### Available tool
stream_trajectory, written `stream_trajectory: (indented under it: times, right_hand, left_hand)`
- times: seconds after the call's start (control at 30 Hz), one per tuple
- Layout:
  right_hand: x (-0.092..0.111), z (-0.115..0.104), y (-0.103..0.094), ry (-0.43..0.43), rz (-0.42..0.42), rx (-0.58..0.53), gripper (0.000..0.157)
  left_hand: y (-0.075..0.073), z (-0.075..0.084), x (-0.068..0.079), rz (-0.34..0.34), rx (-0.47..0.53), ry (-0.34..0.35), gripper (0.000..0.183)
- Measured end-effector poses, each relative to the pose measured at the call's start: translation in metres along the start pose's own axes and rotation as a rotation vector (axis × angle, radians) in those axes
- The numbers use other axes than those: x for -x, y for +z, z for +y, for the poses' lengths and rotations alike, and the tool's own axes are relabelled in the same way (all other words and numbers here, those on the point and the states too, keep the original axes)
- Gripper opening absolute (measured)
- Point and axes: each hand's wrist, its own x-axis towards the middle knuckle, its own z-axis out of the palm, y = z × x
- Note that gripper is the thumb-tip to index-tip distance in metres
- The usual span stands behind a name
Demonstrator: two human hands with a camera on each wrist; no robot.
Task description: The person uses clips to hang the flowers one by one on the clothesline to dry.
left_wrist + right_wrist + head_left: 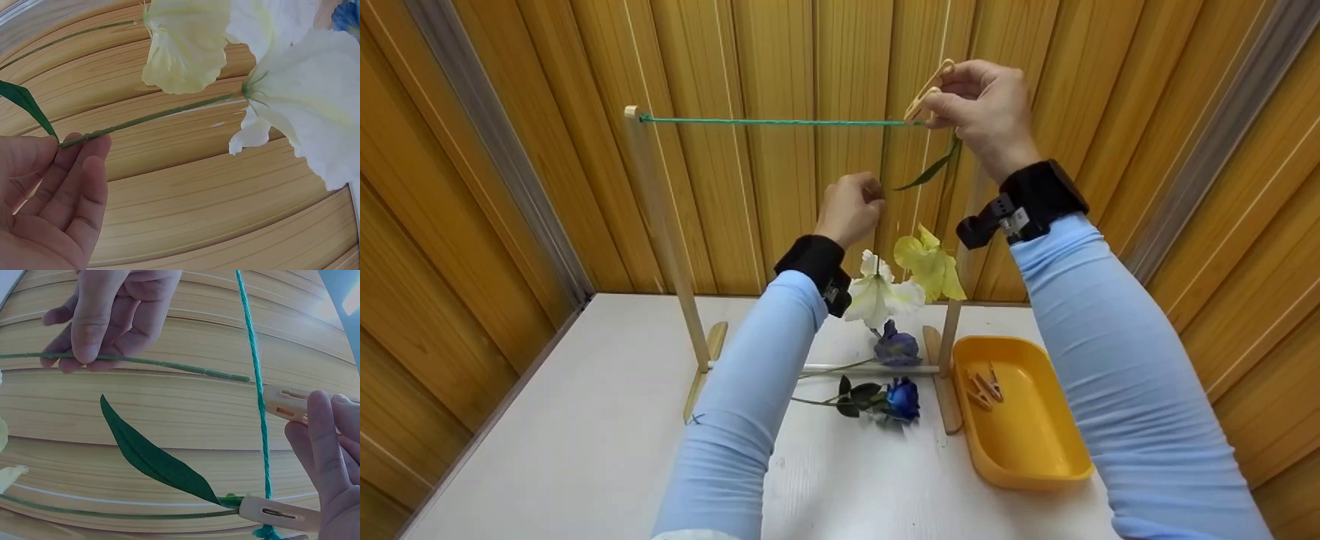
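Note:
My left hand (851, 206) pinches the green stem (169, 114) of a white flower (881, 296), which hangs head down below it. In the right wrist view, the stem's upper end points at a green string (256, 365), close beside it. A wooden clothespin (284, 404) is held between the thumb and fingers of my right hand (994, 112), its tip right at the string. Lower in that view, a second clothespin (270, 512) grips the string and a stem with a long green leaf (157, 464). From that stem a yellow flower (930, 262) hangs beside the white one.
The string runs between two upright posts of a wooden frame (667, 225) on a white table (570, 420). A purple flower (897, 346) and a blue rose (901, 399) lie at the frame's base. Right of it, a yellow tray (1020, 442) holds several clothespins (984, 388).

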Motion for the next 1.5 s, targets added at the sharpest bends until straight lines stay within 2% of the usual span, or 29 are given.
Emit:
stream_trajectory:
  times: [0.17,0.53,0.77,1.0,1.5]
  right_hand:
    - [0.001,0.002,0.003,0.015,0.023,0.007,0.019]
    - [0.001,0.009,0.003,0.034,0.070,-0.077,0.019]
    - [0.001,0.012,0.004,0.080,0.097,-0.060,0.016]
    - [-0.001,0.018,0.010,0.111,0.091,-0.068,0.015]
    - [-0.007,0.024,0.016,0.200,0.055,-0.040,0.022]
  left_hand:
    - [0.002,0.001,0.000,-0.001,0.028,-0.012,0.017]
    - [0.006,0.002,0.000,0.003,0.088,-0.015,0.017]
    - [0.004,0.001,-0.002,0.002,0.081,-0.023,0.016]
    - [0.003,-0.002,-0.006,0.011,0.035,-0.002,0.016]
    - [0.005,-0.010,-0.011,0.010,0.051,-0.015,0.012]
